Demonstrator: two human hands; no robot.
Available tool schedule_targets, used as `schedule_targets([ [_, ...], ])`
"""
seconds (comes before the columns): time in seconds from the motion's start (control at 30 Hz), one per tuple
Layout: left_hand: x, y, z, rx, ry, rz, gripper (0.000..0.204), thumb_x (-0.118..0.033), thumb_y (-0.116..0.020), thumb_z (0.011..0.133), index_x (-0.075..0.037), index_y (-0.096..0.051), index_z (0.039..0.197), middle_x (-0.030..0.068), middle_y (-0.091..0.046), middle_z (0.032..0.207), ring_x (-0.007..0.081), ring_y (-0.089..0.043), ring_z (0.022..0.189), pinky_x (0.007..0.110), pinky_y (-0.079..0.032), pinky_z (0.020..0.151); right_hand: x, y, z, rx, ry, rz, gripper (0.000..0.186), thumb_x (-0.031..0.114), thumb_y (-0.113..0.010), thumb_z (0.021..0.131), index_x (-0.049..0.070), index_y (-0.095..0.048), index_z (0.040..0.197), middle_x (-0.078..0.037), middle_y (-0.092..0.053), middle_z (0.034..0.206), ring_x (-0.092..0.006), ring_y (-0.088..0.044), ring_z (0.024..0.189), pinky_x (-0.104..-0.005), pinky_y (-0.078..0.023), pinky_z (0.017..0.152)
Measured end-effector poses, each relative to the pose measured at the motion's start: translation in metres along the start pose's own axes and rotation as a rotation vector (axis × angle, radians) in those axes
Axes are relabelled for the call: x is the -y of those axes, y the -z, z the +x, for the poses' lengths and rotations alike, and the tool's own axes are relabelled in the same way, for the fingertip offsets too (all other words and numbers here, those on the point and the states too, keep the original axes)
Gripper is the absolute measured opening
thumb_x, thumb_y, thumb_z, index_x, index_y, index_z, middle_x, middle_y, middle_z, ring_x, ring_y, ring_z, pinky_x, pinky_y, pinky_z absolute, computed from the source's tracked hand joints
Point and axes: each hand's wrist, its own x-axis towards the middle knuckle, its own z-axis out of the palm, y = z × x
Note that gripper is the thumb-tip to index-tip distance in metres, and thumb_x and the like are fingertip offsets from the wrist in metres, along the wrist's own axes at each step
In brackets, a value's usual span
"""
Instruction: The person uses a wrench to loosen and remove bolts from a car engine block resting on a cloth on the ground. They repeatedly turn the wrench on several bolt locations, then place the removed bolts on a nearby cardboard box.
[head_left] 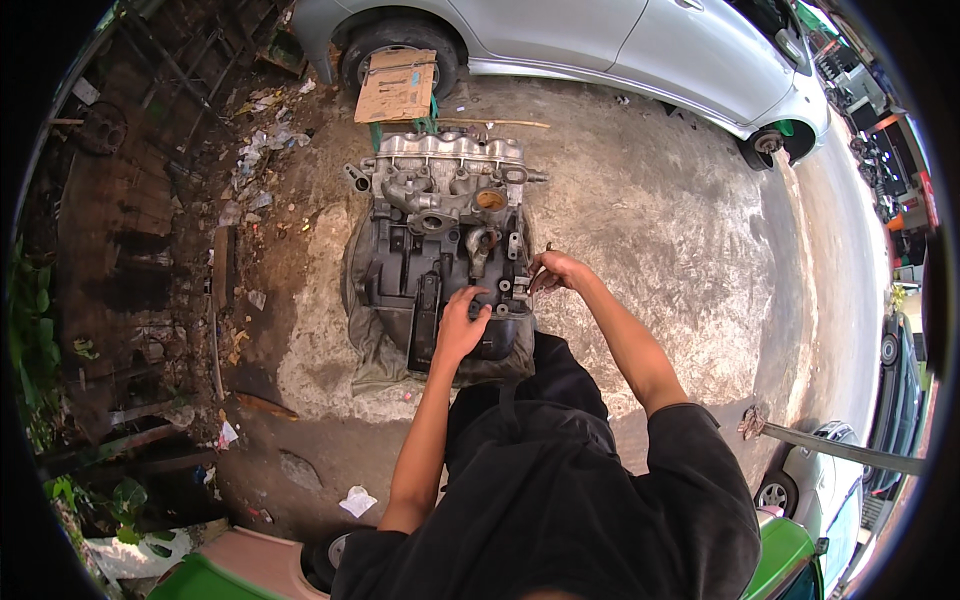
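Observation:
A car engine block [390, 285], dark in its lower part, stands in front of me with a silvery cylinder head [450, 150] at its far end. Over the near part of the block rests my left hand [462, 322], its fingers curved and apart, with nothing seen held in it. At the block's right edge my right hand [552, 270] is closed, fingertips pinched beside a small metal bracket [521, 288]. A short dark tip shows above those fingers; what they grip is too small to make out. A rusty-mouthed metal housing [490, 201] sits on the block's upper right.
A grey cloth [365, 360] lies under the engine on the concrete floor [650, 270]. Beyond it are a cardboard piece [397, 86] and a silver car [560, 35]. Litter [265, 150] and wooden boards [110, 220] line the left. A pole [840, 446] juts in at right.

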Motion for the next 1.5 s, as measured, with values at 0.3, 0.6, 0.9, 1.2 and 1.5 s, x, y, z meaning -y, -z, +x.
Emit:
schedule_targets([
  [0.3,-0.002,0.0,-0.001,0.023,0.0,0.042,0.031,-0.013,-0.068,0.09,-0.005,-0.068,0.121,0.0195,-0.067,0.122,0.0426,-0.063,0.117,0.046,-0.05,0.099,0.002,0.009,0.0,-0.017,-0.025,-0.01,0.021,0.022,-0.049,0.098,0.004,-0.056,0.106,-0.03,-0.075,0.09,-0.0205,-0.061,0.057,-0.0341,-0.052,0.057],
  [0.6,-0.005,0.0,0.0,0.041,0.021,0.06,0.033,-0.012,-0.069,0.09,-0.005,-0.067,0.122,0.0192,-0.067,0.122,0.0425,-0.062,0.117,0.047,-0.05,0.098,0.007,0.007,-0.004,-0.014,-0.006,0.076,0.02,0.021,-0.05,0.095,0.004,-0.054,0.103,-0.034,-0.074,0.088,-0.019,-0.051,0.046,-0.0319,-0.047,0.05],
  [0.9,-0.003,-0.001,0.001,0.048,0.015,0.071,0.032,-0.015,-0.069,0.09,-0.006,-0.067,0.121,0.0183,-0.067,0.121,0.0417,-0.061,0.118,0.047,-0.049,0.099,0.034,0.0,0.022,-0.013,-0.102,-0.106,0.023,0.021,-0.051,0.092,0.001,-0.059,0.101,-0.036,-0.072,0.084,-0.0193,-0.051,0.041,-0.0345,-0.041,0.043],
  [1.2,-0.002,-0.001,0.0,0.002,0.011,0.007,0.032,-0.012,-0.069,0.09,-0.004,-0.067,0.121,0.0199,-0.068,0.121,0.0428,-0.063,0.116,0.046,-0.05,0.099,-0.057,-0.077,-0.011,-0.729,0.39,0.166,0.042,0.029,-0.053,0.096,-0.011,-0.066,0.1,-0.023,-0.071,0.086,-0.0326,-0.068,0.078,-0.0454,-0.053,0.072],
  [1.5,-0.001,-0.001,0.0,0.012,-0.008,0.004,0.032,-0.012,-0.07,0.09,-0.005,-0.067,0.121,0.019,-0.067,0.122,0.0422,-0.063,0.117,0.046,-0.05,0.099,-0.149,-0.075,-0.033,-0.685,0.652,-0.44,0.04,0.033,-0.049,0.109,0.002,-0.057,0.132,-0.027,-0.064,0.126,-0.0454,-0.058,0.121,-0.0507,-0.047,0.1],
])
